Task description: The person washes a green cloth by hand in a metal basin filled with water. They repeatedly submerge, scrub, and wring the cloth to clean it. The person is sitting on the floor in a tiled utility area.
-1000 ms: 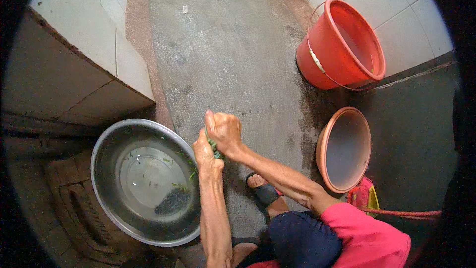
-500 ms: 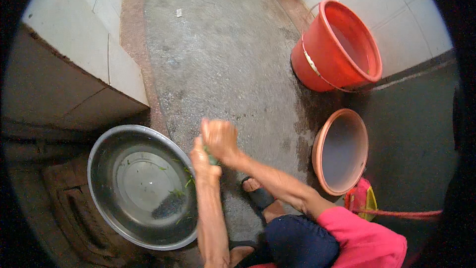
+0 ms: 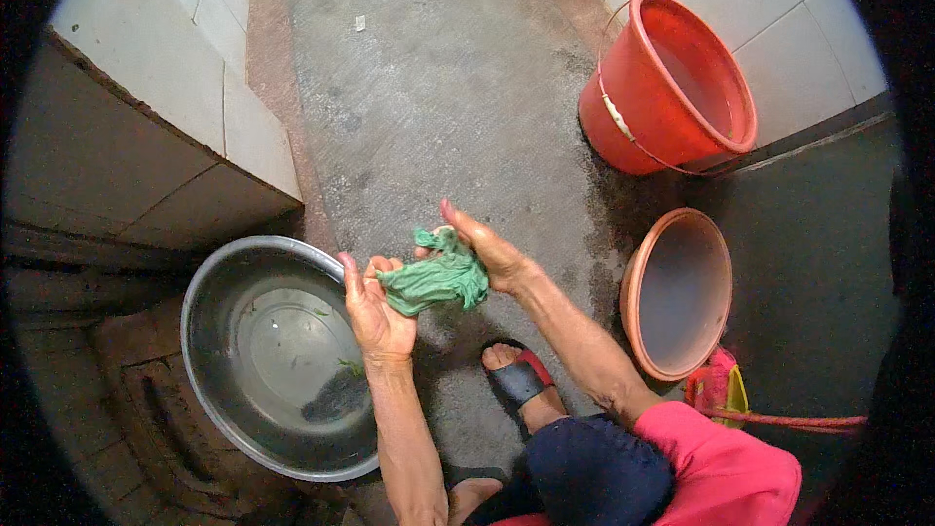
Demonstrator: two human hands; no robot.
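Note:
A crumpled, damp-looking green cloth is stretched between my two hands, above the floor. My left hand has its palm turned up and its thumb raised, with the fingers holding the cloth's left end. At the other end, my right hand holds the cloth with its thumb pointing up; the cloth covers part of its fingers. Just left of my left hand stands a wide metal basin with shallow water and a few green leaf bits in it.
To the right, an orange-pink basin holds cloudy water, and a red bucket with a wire handle stands behind it. A pink and yellow object with a red handle lies nearby. A tiled ledge rises at the left.
My hands were pressed together, twisting the bunched cloth. Now they are apart, my right hand has shifted rightward, and the cloth is partly spread between them.

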